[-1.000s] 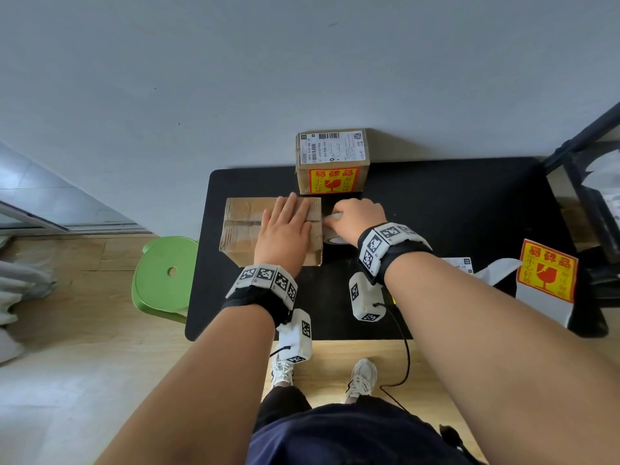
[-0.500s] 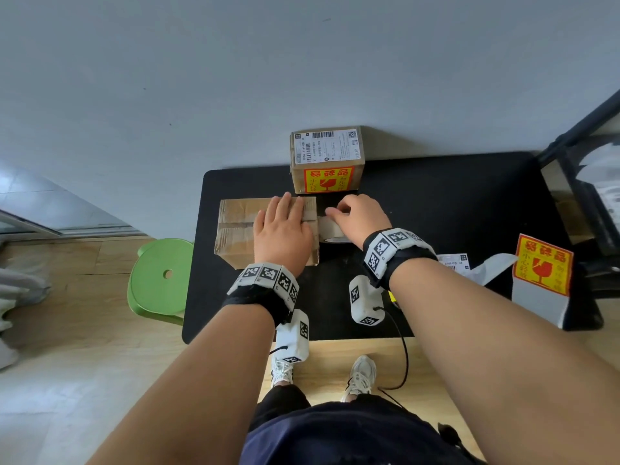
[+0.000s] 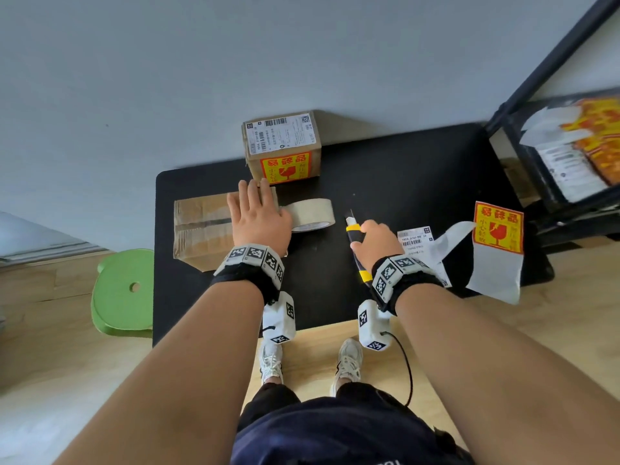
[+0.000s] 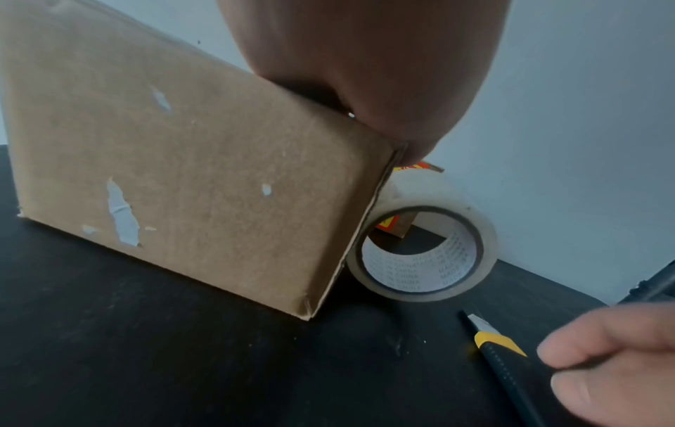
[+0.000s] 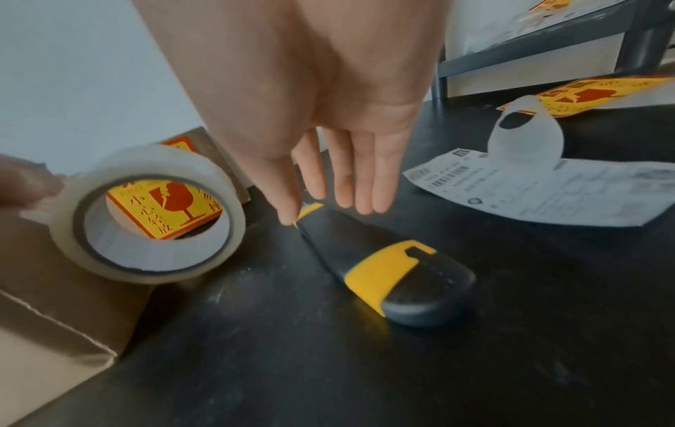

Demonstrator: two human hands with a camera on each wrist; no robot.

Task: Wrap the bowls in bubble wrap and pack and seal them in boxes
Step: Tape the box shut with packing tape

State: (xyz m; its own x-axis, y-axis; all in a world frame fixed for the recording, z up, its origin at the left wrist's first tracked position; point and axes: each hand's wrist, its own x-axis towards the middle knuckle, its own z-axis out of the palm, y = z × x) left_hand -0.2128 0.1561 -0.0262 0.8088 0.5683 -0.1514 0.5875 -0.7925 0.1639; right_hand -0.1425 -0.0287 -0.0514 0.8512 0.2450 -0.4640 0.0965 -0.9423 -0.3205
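Observation:
A brown cardboard box [image 3: 201,229] lies on the black table [image 3: 402,182], a taped seam across its top. My left hand [image 3: 265,203] rests flat on its right end with straight fingers, the thumb at the box's right edge [image 4: 394,150]. A roll of clear tape [image 3: 312,213] stands on edge against that end. To its right lies a black-and-yellow utility knife [image 3: 353,228] with the blade out. My right hand [image 3: 364,234] reaches down onto it, and thumb and fingers pinch the knife [image 5: 387,268] near its yellow tip. No bowl or bubble wrap shows.
A sealed box [image 3: 281,146] with a shipping label and a yellow fragile sticker stands at the table's back by the wall. A loose shipping label [image 3: 414,238] and fragile sticker sheet [image 3: 498,226] lie right. A black shelf [image 3: 553,156] stands far right, a green stool [image 3: 122,290] left.
My right hand let go of the tape roll beside the box and moved right and nearer, onto the utility knife. The left hand stayed flat on the box.

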